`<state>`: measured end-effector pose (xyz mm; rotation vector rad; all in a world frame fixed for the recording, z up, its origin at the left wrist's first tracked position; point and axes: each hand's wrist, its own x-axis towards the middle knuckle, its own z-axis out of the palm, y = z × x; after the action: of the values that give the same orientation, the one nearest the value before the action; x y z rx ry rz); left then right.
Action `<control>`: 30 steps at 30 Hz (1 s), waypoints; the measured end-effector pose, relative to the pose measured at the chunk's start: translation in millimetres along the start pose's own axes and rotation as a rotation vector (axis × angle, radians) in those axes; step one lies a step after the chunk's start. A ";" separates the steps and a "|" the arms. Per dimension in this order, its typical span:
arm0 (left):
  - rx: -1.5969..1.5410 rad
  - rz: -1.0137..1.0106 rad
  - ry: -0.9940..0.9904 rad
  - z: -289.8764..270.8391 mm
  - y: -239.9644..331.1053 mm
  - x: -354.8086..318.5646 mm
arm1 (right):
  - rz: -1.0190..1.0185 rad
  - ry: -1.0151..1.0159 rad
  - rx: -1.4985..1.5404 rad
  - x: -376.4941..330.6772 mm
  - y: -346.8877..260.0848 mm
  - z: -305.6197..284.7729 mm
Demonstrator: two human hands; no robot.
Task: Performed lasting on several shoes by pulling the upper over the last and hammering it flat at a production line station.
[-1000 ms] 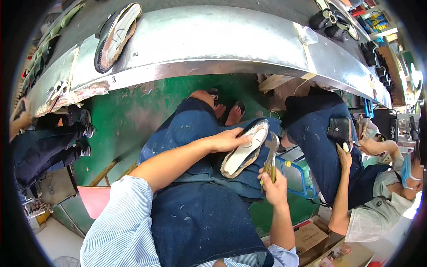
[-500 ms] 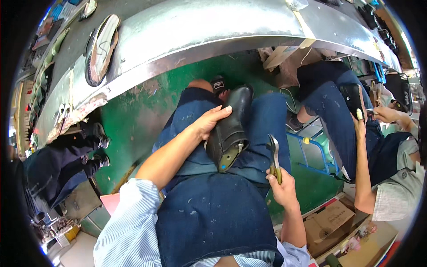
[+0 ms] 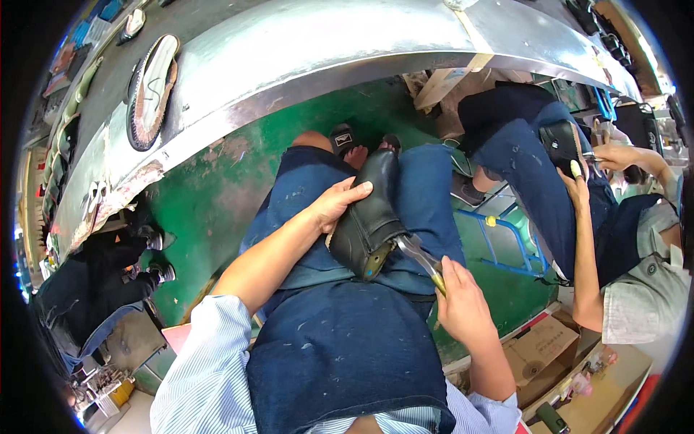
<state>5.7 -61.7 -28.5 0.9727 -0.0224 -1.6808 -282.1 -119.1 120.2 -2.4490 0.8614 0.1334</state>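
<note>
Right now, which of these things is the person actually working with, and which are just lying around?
In use:
- black shoe, steadied on the lap by the left hand
- metal pliers, gripped by the right hand with the tip at the shoe's heel end

Lying about:
- shoe sole on the metal bench
- cardboard boxes on the floor
- blue frame

One black shoe across the lap, one pair of pliers, two own hands — left, right. One sole up on the metal bench. Two cardboard boxes at lower right — plus one co-worker seated alongside.
</note>
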 end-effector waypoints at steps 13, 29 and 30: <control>0.576 -0.003 0.330 10.7 -11.3 31.6 | 0.022 -0.269 -0.256 -12.5 6.2 -37.8; 0.388 -0.029 0.262 -6.9 -9.7 38.0 | 0.089 -0.268 0.055 -14.4 12.7 -39.6; 0.350 -0.044 0.229 -10.3 -8.4 38.3 | 0.074 -0.293 0.071 -3.4 18.0 -40.1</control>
<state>4.3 -85.2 -61.5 1.4334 -0.1487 -1.6262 -299.0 -149.8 147.1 -2.2585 0.8103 0.4674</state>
